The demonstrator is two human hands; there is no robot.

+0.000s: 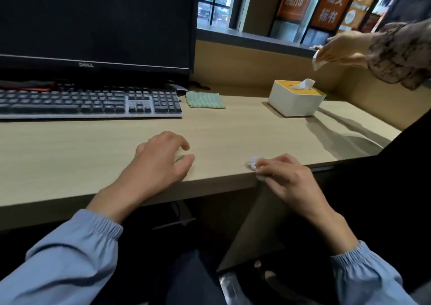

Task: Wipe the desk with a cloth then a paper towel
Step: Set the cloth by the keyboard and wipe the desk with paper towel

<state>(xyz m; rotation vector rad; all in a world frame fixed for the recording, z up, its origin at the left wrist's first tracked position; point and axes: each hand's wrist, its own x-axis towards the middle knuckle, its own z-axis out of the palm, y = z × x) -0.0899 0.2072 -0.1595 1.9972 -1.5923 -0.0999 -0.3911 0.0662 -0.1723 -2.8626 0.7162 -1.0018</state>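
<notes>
My right hand [286, 178] presses a small crumpled white paper towel [253, 163] onto the front edge of the light wooden desk [70, 155], fingers closed around it. My left hand [161, 162] rests on the desk near the front edge, fingers spread and holding nothing. A folded green patterned cloth [205, 99] lies flat at the back of the desk, just right of the keyboard, away from both hands. A white tissue box with a yellow top [295, 98] stands behind and right, a tissue sticking out of it.
A black keyboard [88, 102] and a dark Dell monitor [95, 24] fill the back left. Another person's hand [340, 48] in a patterned sleeve reaches in at the upper right, holding a white tissue. A wooden partition runs behind the desk.
</notes>
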